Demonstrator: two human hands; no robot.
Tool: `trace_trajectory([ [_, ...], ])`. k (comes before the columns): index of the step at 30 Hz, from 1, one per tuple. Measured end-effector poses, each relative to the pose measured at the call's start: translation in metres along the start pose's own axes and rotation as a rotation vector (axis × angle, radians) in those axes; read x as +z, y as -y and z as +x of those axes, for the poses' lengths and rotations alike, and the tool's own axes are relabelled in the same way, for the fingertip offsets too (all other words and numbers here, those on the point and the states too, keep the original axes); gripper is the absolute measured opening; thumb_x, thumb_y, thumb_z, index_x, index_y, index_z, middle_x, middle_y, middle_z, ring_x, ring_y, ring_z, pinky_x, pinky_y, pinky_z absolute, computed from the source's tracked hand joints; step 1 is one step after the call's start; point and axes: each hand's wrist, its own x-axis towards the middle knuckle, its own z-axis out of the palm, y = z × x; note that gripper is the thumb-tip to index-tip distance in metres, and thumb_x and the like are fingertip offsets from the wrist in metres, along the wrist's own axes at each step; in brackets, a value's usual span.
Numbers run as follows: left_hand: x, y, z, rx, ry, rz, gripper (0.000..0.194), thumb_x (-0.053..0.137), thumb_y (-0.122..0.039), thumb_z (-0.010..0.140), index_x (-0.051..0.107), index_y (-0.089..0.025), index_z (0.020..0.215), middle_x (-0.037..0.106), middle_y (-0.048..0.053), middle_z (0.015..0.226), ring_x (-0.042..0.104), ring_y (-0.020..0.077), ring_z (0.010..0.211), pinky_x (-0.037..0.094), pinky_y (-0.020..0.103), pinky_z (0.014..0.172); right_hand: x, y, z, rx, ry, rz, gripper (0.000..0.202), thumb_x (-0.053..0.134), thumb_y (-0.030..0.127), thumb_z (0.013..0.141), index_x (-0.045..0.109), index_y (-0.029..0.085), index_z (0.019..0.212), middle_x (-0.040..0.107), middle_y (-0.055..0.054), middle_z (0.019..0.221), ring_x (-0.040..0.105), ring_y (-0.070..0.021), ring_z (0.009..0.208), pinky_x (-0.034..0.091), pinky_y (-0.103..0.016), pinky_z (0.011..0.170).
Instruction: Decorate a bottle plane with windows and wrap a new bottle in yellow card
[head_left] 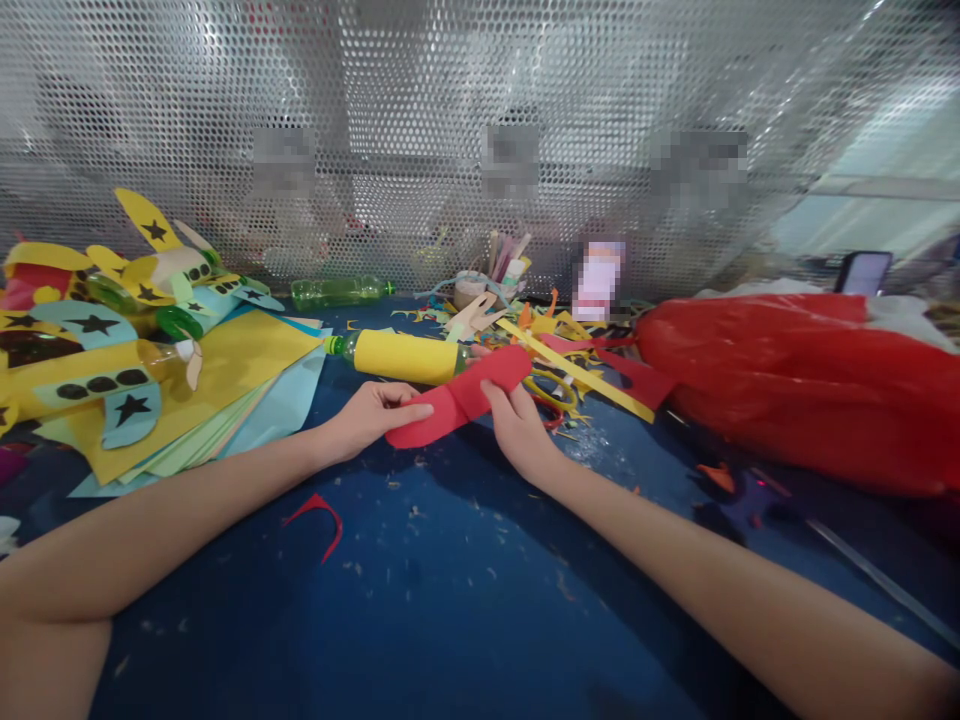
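Note:
A long red paper strip point(459, 398) with rounded ends and a crease across its middle is stretched between my two hands. My left hand point(375, 415) pinches its left part, thumb on top. On the right part, my right hand point(517, 425) grips with the thumb in front and the fingers largely hidden behind. Just beyond the strip lies a green plastic bottle wrapped in yellow paper point(405, 355), its cap to the left. Yellow- and red-handled scissors point(553, 392) rest beside my right hand, partly covered. A curved red paper scrap point(319, 508) lies nearer me.
Bottle airplanes with black stars point(94, 385) and stacked coloured paper point(225, 400) sit at left. A green bottle point(337, 292), paper scraps, a tape roll point(471, 288) and a yellow strip point(585, 372) lie at the back. A red plastic bag point(787, 385) fills the right.

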Motion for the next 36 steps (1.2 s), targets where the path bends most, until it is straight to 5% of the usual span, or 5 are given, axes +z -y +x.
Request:
trace_trajectory([
  [5,-0.001,0.000,0.000,0.006,0.064,0.029,0.024,0.076,-0.034,0.069,0.066,-0.015,0.082,0.067,0.003,0.088,0.060,0.0152,0.079,0.047,0.028,0.073,0.000,-0.011,0.004,0.061,-0.086,0.029,0.036,0.045,0.046,0.089,0.054,0.022,0.114,0.062,-0.009,0.118,0.056,-0.0246,0.113,0.044,-0.044,0.100],
  [10,-0.001,-0.001,0.000,0.014,0.082,-0.057,0.071,0.074,-0.027,0.072,0.039,-0.024,0.134,0.064,0.005,0.101,0.061,0.0191,0.096,0.049,0.034,0.084,0.000,-0.008,0.004,0.042,-0.046,0.065,0.029,0.057,0.045,0.083,0.055,0.021,0.100,0.067,-0.009,0.105,0.062,-0.0258,0.101,0.048,-0.046,0.095],
  [24,0.000,0.001,0.000,0.049,0.235,0.136,0.037,0.069,-0.023,0.074,0.058,-0.019,0.109,0.064,0.005,0.107,0.061,0.0165,0.097,0.048,0.032,0.086,-0.004,0.010,0.008,0.184,0.182,0.097,0.038,0.059,0.046,0.081,0.052,0.022,0.108,0.071,-0.006,0.093,0.068,-0.0209,0.077,0.057,-0.038,0.072],
  [32,-0.003,-0.002,0.001,-0.085,0.215,-0.021,0.062,0.069,-0.021,0.076,0.049,-0.019,0.134,0.061,0.009,0.126,0.058,0.0201,0.114,0.043,0.038,0.101,-0.063,0.015,0.048,0.104,0.262,-1.109,0.021,0.054,0.038,0.083,0.057,0.018,0.080,0.066,-0.012,0.082,0.065,-0.0286,0.083,0.047,-0.037,0.071],
  [36,-0.003,0.002,0.002,-0.094,0.206,-0.095,0.069,0.071,-0.018,0.074,0.044,-0.020,0.138,0.060,0.011,0.128,0.058,0.0215,0.114,0.046,0.039,0.098,-0.078,0.005,0.053,0.206,0.448,-1.320,0.030,0.055,0.046,0.082,0.059,0.016,0.085,0.067,-0.013,0.083,0.064,-0.0281,0.079,0.044,-0.034,0.063],
])
